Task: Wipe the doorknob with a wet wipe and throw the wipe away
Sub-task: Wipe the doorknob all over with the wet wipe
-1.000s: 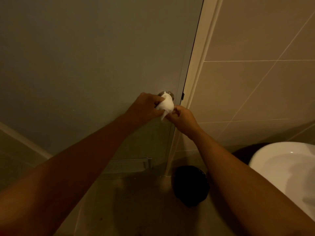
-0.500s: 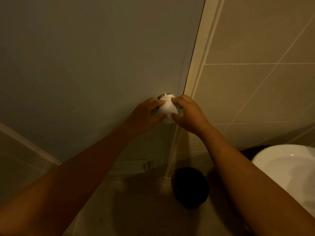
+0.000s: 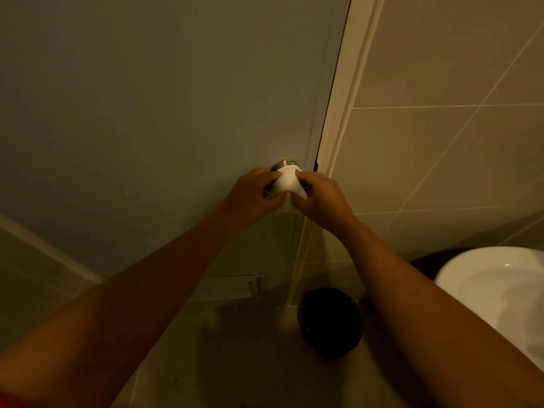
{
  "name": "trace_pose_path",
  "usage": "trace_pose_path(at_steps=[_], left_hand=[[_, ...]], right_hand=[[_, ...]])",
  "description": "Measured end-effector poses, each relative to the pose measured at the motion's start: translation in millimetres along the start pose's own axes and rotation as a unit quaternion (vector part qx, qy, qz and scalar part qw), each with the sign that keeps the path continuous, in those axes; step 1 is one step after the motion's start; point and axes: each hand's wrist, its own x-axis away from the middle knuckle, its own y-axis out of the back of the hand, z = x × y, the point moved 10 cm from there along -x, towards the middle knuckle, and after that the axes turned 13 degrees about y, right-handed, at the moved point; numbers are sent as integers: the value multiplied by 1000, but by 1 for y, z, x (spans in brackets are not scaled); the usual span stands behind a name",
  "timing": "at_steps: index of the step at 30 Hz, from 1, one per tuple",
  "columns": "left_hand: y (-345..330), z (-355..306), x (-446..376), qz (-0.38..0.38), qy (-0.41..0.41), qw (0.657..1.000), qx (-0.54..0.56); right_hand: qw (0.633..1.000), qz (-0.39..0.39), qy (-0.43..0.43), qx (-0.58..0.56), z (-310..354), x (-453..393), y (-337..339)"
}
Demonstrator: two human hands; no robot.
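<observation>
A white wet wipe (image 3: 287,182) is wrapped over the round metal doorknob (image 3: 282,164) on the grey door (image 3: 147,113). Only the knob's upper rim shows above the wipe. My left hand (image 3: 253,195) grips the wipe from the left and below. My right hand (image 3: 322,197) pinches it from the right, so both hands hold the wipe around the knob. A dark round bin (image 3: 331,322) stands on the floor below, next to the door frame.
A pale door frame (image 3: 344,113) runs beside the knob, with beige wall tiles (image 3: 441,142) to its right. A white toilet bowl (image 3: 494,290) sits at the lower right. A small vent (image 3: 232,287) is set low in the door. The floor (image 3: 235,363) is dim.
Both hands have closed in around the knob. My right hand came up from below the wipe and now presses it over the knob together with my left hand.
</observation>
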Motion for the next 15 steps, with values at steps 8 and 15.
trace_pose_path(at_steps=[8,15], left_hand=[[-9,12,7,5,87,992,96],[8,1,2,-18,19,999,36]], right_hand=[[999,-4,-39,-29,-3,2,2],[946,-75,-199,-244,-29,34,-17]])
